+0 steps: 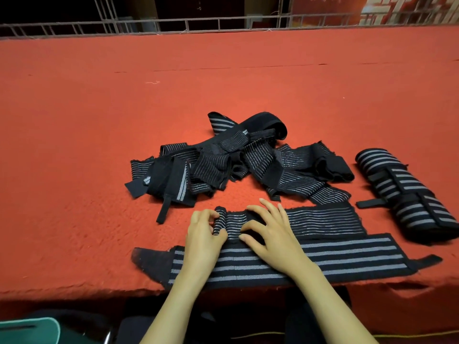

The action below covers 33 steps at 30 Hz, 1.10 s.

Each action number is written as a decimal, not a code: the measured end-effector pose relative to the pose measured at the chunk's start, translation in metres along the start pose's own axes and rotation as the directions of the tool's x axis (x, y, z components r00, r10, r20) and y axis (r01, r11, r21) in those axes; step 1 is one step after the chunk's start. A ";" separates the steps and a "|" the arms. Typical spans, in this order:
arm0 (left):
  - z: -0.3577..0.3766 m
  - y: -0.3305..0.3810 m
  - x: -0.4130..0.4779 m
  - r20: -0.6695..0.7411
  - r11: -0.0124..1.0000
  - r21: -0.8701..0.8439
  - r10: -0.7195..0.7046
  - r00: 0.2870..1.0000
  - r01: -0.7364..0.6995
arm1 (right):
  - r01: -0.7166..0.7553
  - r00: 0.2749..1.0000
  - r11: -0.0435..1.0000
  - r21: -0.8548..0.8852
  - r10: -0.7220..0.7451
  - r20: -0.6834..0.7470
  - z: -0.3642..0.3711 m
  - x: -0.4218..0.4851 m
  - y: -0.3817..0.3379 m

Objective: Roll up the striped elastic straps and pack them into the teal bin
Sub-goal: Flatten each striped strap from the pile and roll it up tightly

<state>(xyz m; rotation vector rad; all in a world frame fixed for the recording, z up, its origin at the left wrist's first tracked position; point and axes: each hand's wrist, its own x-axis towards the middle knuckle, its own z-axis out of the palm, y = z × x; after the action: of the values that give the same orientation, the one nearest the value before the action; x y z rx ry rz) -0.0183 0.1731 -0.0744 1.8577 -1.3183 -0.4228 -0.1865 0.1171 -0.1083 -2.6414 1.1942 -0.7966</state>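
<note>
Head view: left hand (201,235) grips strap roll (220,220) beside right hand (272,235).

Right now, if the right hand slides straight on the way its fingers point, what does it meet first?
Probably the rolled-up end of the black thin-striped elastic strap, pinched by the left hand; the right hand points left and away, close to it.

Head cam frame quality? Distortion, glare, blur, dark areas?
Head view: fisheye bends the railing and the near edge of the red cloth; soft even light there, no glare; left hand, right hand and strap sharp; below that edge it goes dark, teal bin dim bottom left.
</note>
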 end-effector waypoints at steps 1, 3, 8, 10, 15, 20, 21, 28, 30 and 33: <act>0.003 0.002 -0.001 -0.009 1.000 0.000 0.016 1.000 -0.016 | -0.019 1.000 1.000 0.001 0.019 -0.021 0.001 0.000 0.000; 0.007 0.004 -0.002 0.003 0.998 0.003 0.066 0.998 -0.066 | -0.051 0.997 0.999 0.006 0.051 -0.053 0.003 0.000 0.001; 0.013 0.008 -0.005 0.136 0.985 -0.104 0.150 0.979 -0.136 | -0.117 0.987 0.991 0.064 0.123 -0.099 0.006 0.000 0.005; 0.009 0.006 -0.003 0.187 0.987 -0.150 0.087 0.979 -0.059 | -0.142 0.984 0.986 0.083 0.150 -0.099 0.005 0.000 0.004; 0.005 0.004 0.002 0.226 0.979 -0.163 -0.083 0.970 0.122 | -0.111 0.988 0.991 0.081 0.118 -0.095 0.005 -0.001 0.006; 0.011 0.019 0.007 0.225 0.991 -0.058 -0.106 0.969 0.122 | -0.105 0.992 0.992 0.069 0.109 -0.059 0.004 -0.001 0.004; 0.012 0.022 0.009 0.224 0.994 -0.031 -0.099 0.970 0.108 | -0.101 0.993 0.993 0.059 0.105 -0.059 0.003 -0.001 0.004; -0.003 0.010 0.011 0.166 0.983 -0.065 -0.157 0.973 0.170 | -0.071 0.997 0.996 -0.048 0.072 0.013 0.002 0.001 -0.001; -0.012 0.001 0.009 0.127 0.980 -0.071 -0.176 0.976 0.186 | -0.060 0.998 0.996 -0.062 0.062 0.018 0.002 0.002 -0.001; -0.025 -0.011 0.009 0.043 0.982 -0.060 -0.178 0.983 0.180 | -0.053 0.998 0.996 -0.073 0.055 0.023 0.002 0.001 0.001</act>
<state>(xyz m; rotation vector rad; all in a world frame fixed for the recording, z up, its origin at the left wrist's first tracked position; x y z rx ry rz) 0.0089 0.1764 -0.0657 1.9301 -1.1517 -0.5896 -0.1858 0.1153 -0.1106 -2.6548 1.3067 -0.7229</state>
